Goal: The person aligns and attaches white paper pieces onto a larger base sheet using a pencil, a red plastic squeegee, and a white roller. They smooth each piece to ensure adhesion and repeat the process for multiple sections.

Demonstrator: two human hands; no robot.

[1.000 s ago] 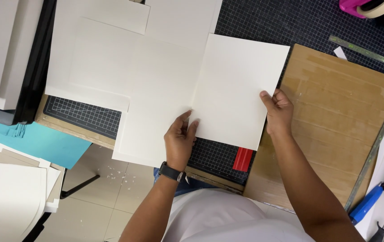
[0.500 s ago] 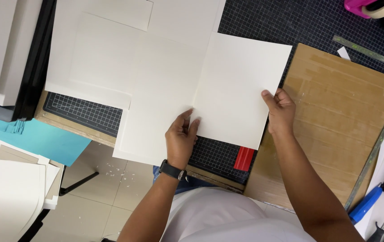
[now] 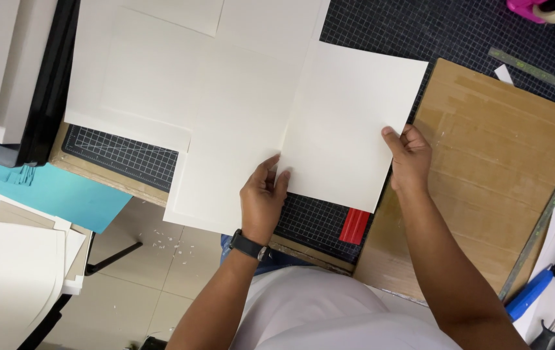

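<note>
Both my hands hold one white sheet of card (image 3: pixel 352 123) just above a black gridded cutting mat (image 3: pixel 420 32). My left hand (image 3: pixel 263 198), with a dark watch at the wrist, grips the sheet's lower left corner. My right hand (image 3: pixel 409 157) pinches its right edge. The sheet is tilted slightly clockwise. To its left lie larger overlapping white sheets (image 3: pixel 187 97), which my left hand also touches. A red flat tool (image 3: pixel 355 227) pokes out from under the held sheet's lower edge.
A brown cardboard board (image 3: pixel 504 168) lies at the right, with a long metal ruler (image 3: pixel 543 220) along its edge. Blue-handled tool (image 3: pixel 527 295) at the far right. Turquoise paper (image 3: pixel 50 191) and stacked pale boards (image 3: pixel 11 272) sit lower left. Paper scraps dot the tiled floor (image 3: pixel 161 243).
The held sheet and both hands have stayed almost in place; the view has shifted slightly, with the sheet a touch lower and further right in the picture.
</note>
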